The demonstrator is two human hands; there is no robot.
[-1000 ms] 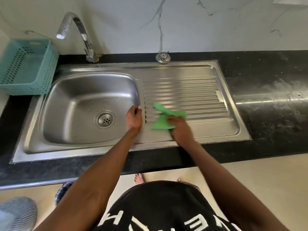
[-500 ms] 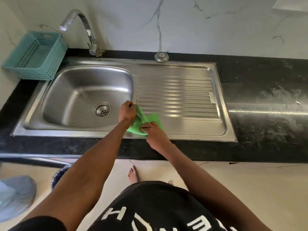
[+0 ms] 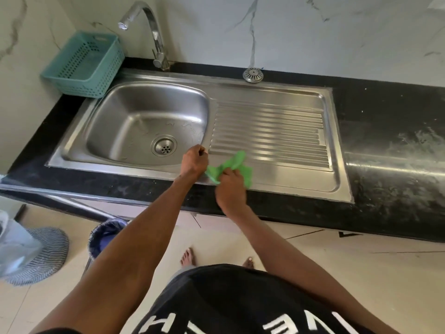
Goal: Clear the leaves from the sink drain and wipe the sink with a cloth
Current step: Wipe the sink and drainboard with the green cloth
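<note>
One steel sink (image 3: 332, 141) is set into the dark bench (image 3: 385, 121), with one basin on the left and one ribbed drainboard (image 3: 269, 133) on the right; the basin holds one round drain (image 3: 164, 146), its holes bare and no leaf showing on it. One green cloth (image 3: 234, 165) lies bunched at the near edge of the drainboard, just right of the basin's rim; the right hand (image 3: 230, 189) is clamped on the cloth's near part, fingers curled over it. The left hand (image 3: 193, 161) sits at the near right corner of the basin, fingers curled in towards the palm; it touches the cloth's left end, though I cannot tell if it grips the cloth. The two hands are close together, nearly touching. One curved tap (image 3: 154, 32) stands behind the basin; one teal basket (image 3: 84, 63) sits at the bench's far left corner; one small perforated metal cap (image 3: 252, 74) rests on the sink's back edge. Below, two bare feet stand on the tiled floor (image 3: 361, 273), beside one bin (image 3: 106, 235).
</note>
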